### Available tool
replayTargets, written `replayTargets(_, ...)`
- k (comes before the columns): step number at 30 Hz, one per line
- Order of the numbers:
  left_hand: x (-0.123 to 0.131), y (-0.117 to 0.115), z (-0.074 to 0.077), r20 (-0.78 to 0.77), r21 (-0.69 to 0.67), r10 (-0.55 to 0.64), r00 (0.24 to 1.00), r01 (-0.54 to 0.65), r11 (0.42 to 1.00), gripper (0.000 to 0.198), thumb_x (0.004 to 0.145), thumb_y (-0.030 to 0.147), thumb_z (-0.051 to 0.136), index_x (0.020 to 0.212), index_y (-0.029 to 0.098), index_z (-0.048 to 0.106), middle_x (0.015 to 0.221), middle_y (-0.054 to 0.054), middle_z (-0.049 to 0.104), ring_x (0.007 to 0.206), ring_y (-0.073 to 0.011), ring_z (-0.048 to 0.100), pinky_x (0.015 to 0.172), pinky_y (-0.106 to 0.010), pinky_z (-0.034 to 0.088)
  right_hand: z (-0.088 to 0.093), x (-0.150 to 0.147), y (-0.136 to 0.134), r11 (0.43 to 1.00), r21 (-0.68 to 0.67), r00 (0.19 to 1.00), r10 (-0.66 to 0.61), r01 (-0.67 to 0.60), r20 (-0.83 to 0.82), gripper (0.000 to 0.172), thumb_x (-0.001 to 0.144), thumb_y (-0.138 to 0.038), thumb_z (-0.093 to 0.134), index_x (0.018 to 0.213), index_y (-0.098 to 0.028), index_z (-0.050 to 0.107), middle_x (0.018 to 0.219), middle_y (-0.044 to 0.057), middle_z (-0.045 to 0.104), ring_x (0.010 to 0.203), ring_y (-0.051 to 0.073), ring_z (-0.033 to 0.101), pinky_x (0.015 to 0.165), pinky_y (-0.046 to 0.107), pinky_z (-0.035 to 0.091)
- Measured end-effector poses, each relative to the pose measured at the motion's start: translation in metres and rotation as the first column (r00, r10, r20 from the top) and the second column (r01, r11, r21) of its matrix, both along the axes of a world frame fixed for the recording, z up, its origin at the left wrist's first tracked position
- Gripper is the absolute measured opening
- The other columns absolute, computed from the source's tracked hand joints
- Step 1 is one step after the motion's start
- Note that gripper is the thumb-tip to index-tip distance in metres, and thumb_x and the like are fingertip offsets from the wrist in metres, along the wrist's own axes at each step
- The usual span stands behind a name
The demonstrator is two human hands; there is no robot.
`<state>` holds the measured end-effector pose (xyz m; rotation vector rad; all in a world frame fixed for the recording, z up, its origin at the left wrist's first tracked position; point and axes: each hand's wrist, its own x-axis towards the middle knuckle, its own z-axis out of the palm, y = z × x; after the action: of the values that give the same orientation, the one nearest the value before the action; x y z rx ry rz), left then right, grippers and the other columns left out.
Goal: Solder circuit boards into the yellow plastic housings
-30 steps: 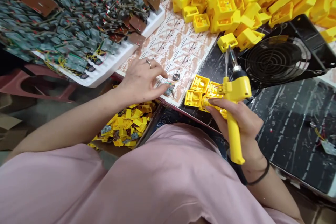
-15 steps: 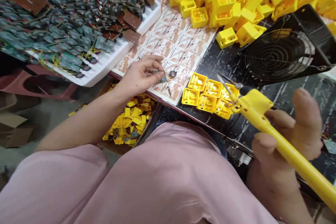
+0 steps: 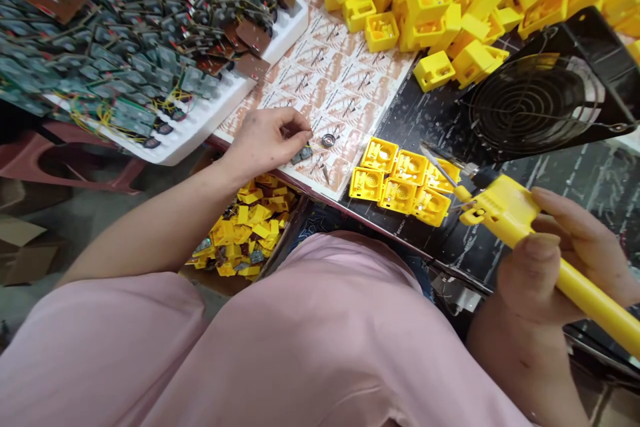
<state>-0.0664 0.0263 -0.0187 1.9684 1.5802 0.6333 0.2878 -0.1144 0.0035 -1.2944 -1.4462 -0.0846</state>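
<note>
My left hand [image 3: 273, 139] is over the patterned sheet, thumb and forefinger pinched together; whatever is between them is too small to make out. Just under those fingertips lies a small green circuit board [image 3: 302, 154]. Beside it on the sheet sits a small round black speaker [image 3: 329, 140]. My right hand [image 3: 560, 260] is closed around a yellow soldering iron [image 3: 507, 210] shaped like a gun, its tip pointing up and left. Near that tip, open yellow plastic housings [image 3: 397, 195] stand in two rows on the dark bench.
Circuit boards with wires crowd a white foam tray [image 3: 210, 125] at left. Yellow housings [image 3: 433, 0] are heaped at the back. A black fan [image 3: 530, 97] stands at right. Below the table edge, a box holds yellow parts [image 3: 245, 227].
The circuit board has gone from my left fingers down onto the sheet, the fingers now pinched above it. My right hand has shifted the soldering iron slightly right, with its fingers gripping differently.
</note>
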Motion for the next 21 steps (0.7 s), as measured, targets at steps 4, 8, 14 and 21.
replayTargets(4,-0.002,0.0,-0.008,0.062,0.006,-0.013,0.998,0.012,1.0,0.024,0.088,0.037,0.072,0.101,0.02,0.083,0.092,-0.005,0.085,0.084,-0.02,0.078,0.08,-0.033,0.065,-0.013,0.004,0.015,0.983,0.172,0.986,-0.033,0.061,-0.163,0.051,0.101,-0.074,0.074,0.107,-0.026,0.093,0.08,0.007,0.079,0.057,0.016,0.059,0.046,0.033,0.034)
replayTargets(8,0.001,-0.002,-0.011,0.215,-0.12,0.012,0.977,0.014,0.993,0.028,0.085,0.036,0.073,0.104,0.017,0.081,0.09,-0.007,0.084,0.083,-0.0196,0.077,0.076,-0.032,0.064,-0.022,0.005,0.026,0.978,0.193,0.949,-0.02,0.084,-0.314,0.05,0.108,-0.067,0.068,0.094,-0.024,0.092,0.076,0.006,0.075,0.059,0.017,0.06,0.051,0.034,0.037)
replayTargets(14,-0.009,0.006,0.015,0.258,-0.193,-0.087,0.962,0.14,0.971,0.03,0.092,0.048,0.075,0.097,0.019,0.072,0.099,-0.006,0.082,0.083,-0.0146,0.066,0.076,-0.032,0.058,-0.01,-0.006,0.017,0.994,0.1,0.973,-0.018,0.042,-0.23,0.026,0.101,-0.048,0.079,0.107,-0.027,0.092,0.089,0.005,0.082,0.071,0.019,0.067,0.061,0.034,0.046)
replayTargets(21,-0.002,0.011,0.061,-0.156,0.168,-0.393,0.906,0.416,0.894,0.035,0.105,0.039,0.048,0.11,0.016,0.074,0.114,-0.012,0.078,0.107,-0.0247,0.07,0.099,-0.044,0.054,-0.005,-0.01,0.011,0.991,0.13,0.988,0.062,-0.043,-0.141,0.047,0.102,-0.07,0.076,0.119,-0.029,0.091,0.097,0.006,0.085,0.069,0.019,0.071,0.056,0.03,0.051)
